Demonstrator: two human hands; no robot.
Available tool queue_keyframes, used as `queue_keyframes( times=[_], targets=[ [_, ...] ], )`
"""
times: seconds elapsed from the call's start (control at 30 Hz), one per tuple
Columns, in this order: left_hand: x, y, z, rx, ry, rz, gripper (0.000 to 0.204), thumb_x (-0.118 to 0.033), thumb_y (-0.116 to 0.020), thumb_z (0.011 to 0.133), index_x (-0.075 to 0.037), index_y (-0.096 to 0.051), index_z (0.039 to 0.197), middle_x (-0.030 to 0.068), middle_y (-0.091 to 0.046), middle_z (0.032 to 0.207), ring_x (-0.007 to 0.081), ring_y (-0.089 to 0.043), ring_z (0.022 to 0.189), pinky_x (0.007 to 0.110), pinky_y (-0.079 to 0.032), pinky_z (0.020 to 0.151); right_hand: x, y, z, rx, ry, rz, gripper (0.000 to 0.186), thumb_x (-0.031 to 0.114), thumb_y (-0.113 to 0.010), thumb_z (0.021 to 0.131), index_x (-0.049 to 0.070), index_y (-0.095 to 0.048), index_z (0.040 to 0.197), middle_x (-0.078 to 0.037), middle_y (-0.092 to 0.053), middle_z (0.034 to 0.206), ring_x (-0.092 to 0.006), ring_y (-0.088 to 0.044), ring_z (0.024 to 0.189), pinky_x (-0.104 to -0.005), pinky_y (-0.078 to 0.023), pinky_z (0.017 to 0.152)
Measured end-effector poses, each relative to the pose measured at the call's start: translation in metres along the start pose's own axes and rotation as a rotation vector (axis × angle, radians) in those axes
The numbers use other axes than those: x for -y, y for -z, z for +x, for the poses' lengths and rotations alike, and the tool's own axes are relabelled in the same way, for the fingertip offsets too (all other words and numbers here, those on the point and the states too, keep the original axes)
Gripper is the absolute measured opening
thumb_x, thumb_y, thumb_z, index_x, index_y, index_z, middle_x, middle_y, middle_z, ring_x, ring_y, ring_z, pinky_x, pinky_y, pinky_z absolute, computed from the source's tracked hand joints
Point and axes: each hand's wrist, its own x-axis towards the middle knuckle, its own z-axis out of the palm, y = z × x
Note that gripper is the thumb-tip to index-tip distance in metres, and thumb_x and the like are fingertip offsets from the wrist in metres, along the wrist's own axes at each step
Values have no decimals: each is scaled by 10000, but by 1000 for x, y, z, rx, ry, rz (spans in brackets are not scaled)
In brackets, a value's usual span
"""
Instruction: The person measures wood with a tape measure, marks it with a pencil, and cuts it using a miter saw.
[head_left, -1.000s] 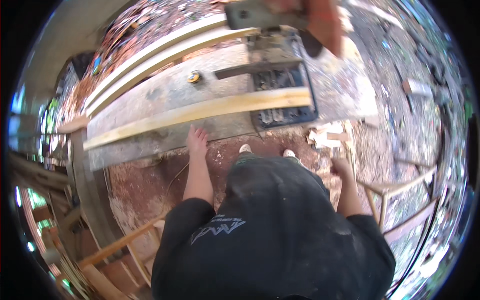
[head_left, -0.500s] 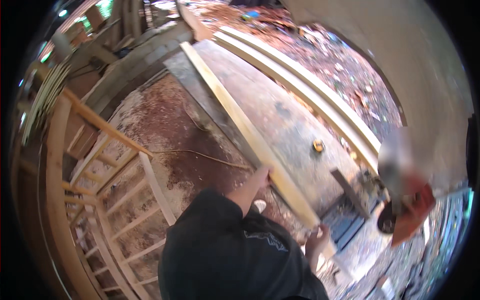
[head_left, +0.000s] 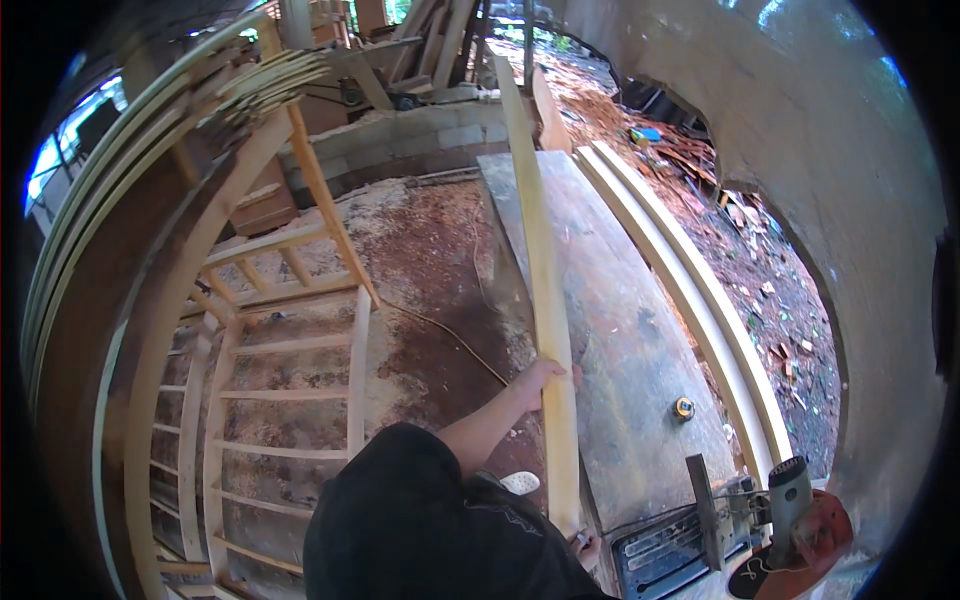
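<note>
A long, pale wooden board (head_left: pixel 545 290) runs from my body out past the far end of the worktable (head_left: pixel 630 300), along its left edge. My left hand (head_left: pixel 538 384) is closed around the board's left edge about halfway along what I see. Close to my body, my right hand (head_left: pixel 586 549) grips the board's near end. Something small shows at its fingers, too small to name. Right of that hand sits a power saw with an orange-red housing (head_left: pixel 825 525) and a dark slotted base (head_left: pixel 665 555).
A yellow-and-black tape measure (head_left: pixel 684 408) lies on the table. Two long beams (head_left: pixel 680 300) lie along its right side. Ladder-like wooden frames (head_left: pixel 285 395) stand at left, and a cord (head_left: pixel 450 332) crosses the sawdust-strewn floor. A hanging grey sheet (head_left: pixel 800 120) covers the right.
My view has turned, so the board now points nearly straight ahead instead of slanting left. Its far end now reaches beyond the table's far edge. Both hands keep hold of it.
</note>
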Motion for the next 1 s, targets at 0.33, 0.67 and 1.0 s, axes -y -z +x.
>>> queue_keyframes(
  times=[0.33, 0.67, 1.0],
  targets=[
    [-54, -112, -133, 22, -592, 439, 243, -212, -686, 891, -16, -658, 1031, 61, -657, 880, 181, -649, 834, 348, -526, 756, 34, -52, 37, 210, -129, 131, 499, 424, -470, 1011, -55, -607, 1050, -314, -641, 1044, -487, -585, 918, -550, -445, 845],
    [-24, -129, -259, 96, -854, 556, 305, -144, -648, 897, 3, -587, 1158, 87, -636, 1050, 197, -640, 986, 354, -523, 871, 83, -73, 48, 414, -23, 137, 384, 344, -505, 988, -25, -596, 1041, -246, -634, 1031, -415, -598, 917, -510, -456, 872],
    [9, -99, -320, 25, -993, 594, 347, -160, -627, 899, -1, -565, 1201, 111, -624, 1097, 227, -629, 1034, 377, -520, 895, 86, -88, 60, 564, 35, 219, 271, 265, -539, 966, 5, -584, 1031, -178, -627, 1019, -343, -611, 917, -469, -467, 899]
  ],
)
